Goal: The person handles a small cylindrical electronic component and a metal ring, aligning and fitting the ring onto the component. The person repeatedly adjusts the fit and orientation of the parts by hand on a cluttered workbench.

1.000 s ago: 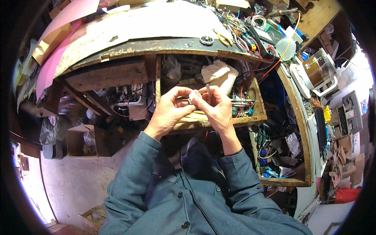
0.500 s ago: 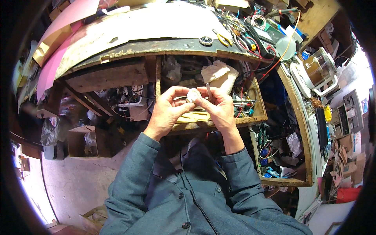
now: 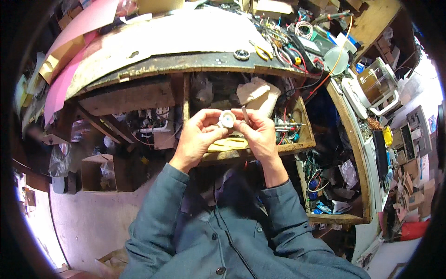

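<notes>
A small white round part [image 3: 226, 119] with a hollow, ring-like face is pinched between the fingers and thumb of my left hand [image 3: 196, 138]. My right hand [image 3: 261, 136] has its thumb against the part's right side, and a thin, flat greyish strip [image 3: 245, 114] stands up between its fingers. The strip's lower end is hidden, so its exact kind does not show. Both hands are above an open wooden drawer [image 3: 303, 139]. Inside it lie a crumpled cream cloth [image 3: 256, 93], a yellow cloth-like piece [image 3: 227, 144] and some thin metal tools [image 3: 290, 125].
Yellow-handled pliers [image 3: 261, 50] and a small round ring-shaped item [image 3: 241, 55] lie on the bench [image 3: 195, 39], near tangled wires and test leads. A second drawer [image 3: 334, 217] with wires sits at right, below a glass jug [image 3: 375, 83]. A cardboard box [image 3: 99, 174] is at lower left.
The white part has turned so that its hollow face shows more plainly. Both hands have shifted slightly left and stay together; the grip looks the same.
</notes>
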A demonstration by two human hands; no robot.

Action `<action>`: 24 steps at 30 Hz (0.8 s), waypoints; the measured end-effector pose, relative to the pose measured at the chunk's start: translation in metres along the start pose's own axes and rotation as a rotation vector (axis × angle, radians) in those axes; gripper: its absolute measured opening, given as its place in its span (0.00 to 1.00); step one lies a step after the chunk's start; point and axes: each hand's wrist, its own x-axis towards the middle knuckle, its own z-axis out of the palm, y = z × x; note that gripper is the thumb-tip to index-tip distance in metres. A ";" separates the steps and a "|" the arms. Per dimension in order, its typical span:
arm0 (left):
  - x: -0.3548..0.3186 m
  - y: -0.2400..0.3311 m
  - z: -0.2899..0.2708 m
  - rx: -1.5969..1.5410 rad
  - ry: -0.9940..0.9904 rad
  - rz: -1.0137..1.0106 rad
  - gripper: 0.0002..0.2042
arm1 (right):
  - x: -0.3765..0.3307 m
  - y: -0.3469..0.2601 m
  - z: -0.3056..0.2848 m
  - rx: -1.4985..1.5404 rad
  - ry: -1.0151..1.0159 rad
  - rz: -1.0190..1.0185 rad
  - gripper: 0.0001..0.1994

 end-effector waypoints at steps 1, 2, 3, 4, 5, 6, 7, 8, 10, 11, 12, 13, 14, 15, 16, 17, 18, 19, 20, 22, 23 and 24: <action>0.000 0.001 0.001 -0.002 -0.003 0.015 0.20 | 0.001 0.006 -0.002 -0.075 0.004 -0.036 0.13; 0.000 0.001 0.000 -0.009 0.001 -0.009 0.19 | 0.000 0.003 -0.002 -0.052 0.000 -0.010 0.13; 0.000 0.002 -0.001 -0.016 0.004 -0.034 0.19 | 0.000 0.000 0.000 -0.029 -0.003 0.016 0.13; 0.001 0.003 0.001 -0.015 0.020 -0.034 0.17 | 0.000 0.000 -0.001 -0.026 -0.006 0.028 0.14; 0.001 0.004 0.001 -0.020 0.029 -0.048 0.16 | 0.000 -0.002 0.000 -0.037 -0.020 0.035 0.14; 0.000 0.006 0.001 -0.025 0.038 -0.062 0.16 | 0.000 -0.005 0.001 -0.043 -0.016 0.033 0.14; 0.000 0.007 0.001 -0.031 0.047 -0.076 0.15 | 0.000 -0.006 0.002 -0.049 -0.012 0.030 0.14; 0.000 0.007 0.001 -0.027 0.050 -0.057 0.14 | 0.000 -0.004 0.001 -0.080 -0.017 0.014 0.13; 0.001 0.006 0.001 -0.043 0.043 -0.053 0.14 | 0.001 0.002 -0.003 -0.142 -0.029 -0.018 0.13; 0.001 0.005 0.000 -0.051 0.041 -0.053 0.14 | 0.000 0.001 -0.002 -0.118 -0.027 -0.005 0.13; 0.001 0.005 0.000 -0.055 0.044 -0.054 0.14 | 0.000 -0.002 -0.001 -0.093 -0.025 0.008 0.13; 0.001 0.004 -0.001 -0.058 0.047 -0.056 0.15 | 0.000 -0.003 0.000 -0.069 -0.023 0.021 0.13; 0.001 0.004 -0.001 -0.062 0.049 -0.059 0.15 | 0.000 -0.003 0.000 -0.064 -0.023 0.026 0.13; 0.001 0.004 -0.001 -0.066 0.048 -0.057 0.14 | -0.001 -0.003 0.000 -0.058 -0.024 0.032 0.13; 0.001 0.004 -0.001 -0.070 0.046 -0.055 0.14 | 0.000 -0.003 0.000 -0.053 -0.024 0.038 0.13; 0.001 0.004 -0.001 -0.075 0.047 -0.055 0.14 | -0.001 -0.002 0.000 -0.087 -0.027 0.021 0.13; 0.001 0.003 -0.001 -0.070 0.045 -0.052 0.14 | 0.000 -0.002 -0.001 -0.121 -0.029 0.004 0.13; 0.002 0.003 -0.001 -0.065 0.043 -0.050 0.14 | 0.001 -0.002 -0.002 -0.156 -0.032 -0.013 0.13; 0.002 0.003 -0.002 -0.059 0.043 -0.050 0.14 | 0.001 -0.002 -0.002 -0.161 -0.039 -0.018 0.12; 0.000 0.005 -0.001 -0.067 0.055 -0.054 0.15 | 0.001 0.000 -0.002 -0.141 -0.048 -0.012 0.12; 0.001 0.005 0.000 -0.082 0.056 -0.052 0.15 | 0.002 0.001 -0.002 -0.118 -0.051 -0.005 0.11; 0.001 0.005 0.000 -0.076 0.056 -0.051 0.15 | 0.001 0.000 -0.002 -0.137 -0.050 -0.011 0.11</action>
